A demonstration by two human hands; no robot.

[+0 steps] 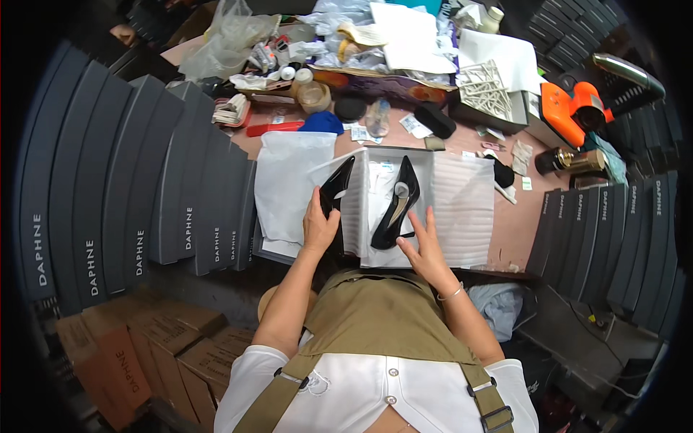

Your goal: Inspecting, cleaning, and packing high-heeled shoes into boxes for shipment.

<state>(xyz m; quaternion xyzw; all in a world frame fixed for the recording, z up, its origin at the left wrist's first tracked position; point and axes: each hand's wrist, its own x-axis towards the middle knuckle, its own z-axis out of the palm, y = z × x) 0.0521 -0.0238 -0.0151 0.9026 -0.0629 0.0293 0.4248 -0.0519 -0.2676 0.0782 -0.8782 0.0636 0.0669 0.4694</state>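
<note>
My left hand (319, 225) is closed around a black glossy pointed-toe shoe (336, 186), tilted with its toe away from me. That shoe is at the left edge of an open shoebox (427, 155). Inside the box, on white wrapping, lies a second black pointed shoe (393, 222), its pale insole showing. My right hand (427, 252) is at the box's near right side, fingers spread, thumb and fingertips by this shoe's heel. Whether they touch it I cannot tell. A white foam sheet (465, 209) spreads over the box's right side; white tissue paper (292, 173) lies to the left.
Dark shoeboxes (126, 173) stand in rows on the left, and more shoeboxes (606, 231) on the right. Across the table's back are a cluttered carton (390, 85), a tray of white sticks (491, 94) and an orange tool (567, 108). Brown cartons (166, 339) sit at lower left.
</note>
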